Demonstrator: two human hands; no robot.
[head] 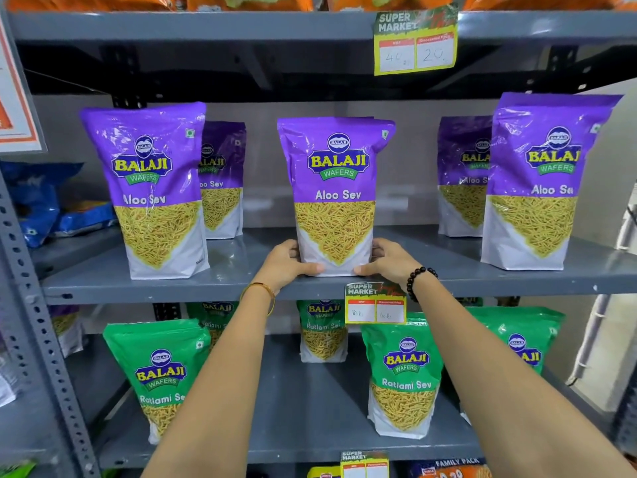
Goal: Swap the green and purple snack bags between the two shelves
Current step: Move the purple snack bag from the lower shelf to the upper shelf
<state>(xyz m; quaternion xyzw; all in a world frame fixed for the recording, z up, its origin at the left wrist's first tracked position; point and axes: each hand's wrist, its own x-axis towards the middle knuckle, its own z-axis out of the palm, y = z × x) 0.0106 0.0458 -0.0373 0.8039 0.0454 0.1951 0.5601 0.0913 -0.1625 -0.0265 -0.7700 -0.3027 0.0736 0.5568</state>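
Two hands: both reach up from below the camera and clasp one purple bag at its base.
Left hand: fingers wrapped round the bag's lower left edge, thumb across the front; a gold bangle sits on the wrist.
Right hand: pressed to the lower right edge, thumb on the front; a dark bead bracelet sits on the wrist.
Held bag: purple, labelled Aloo Sev, upright at the front of the upper shelf.
Price tag: clipped to the shelf lip just below the right hand.
Green bags: labelled Ratlami Sev, upright on the lower shelf, under the grip.
Other purple bags: standing to the left and right of the grip, some further back.
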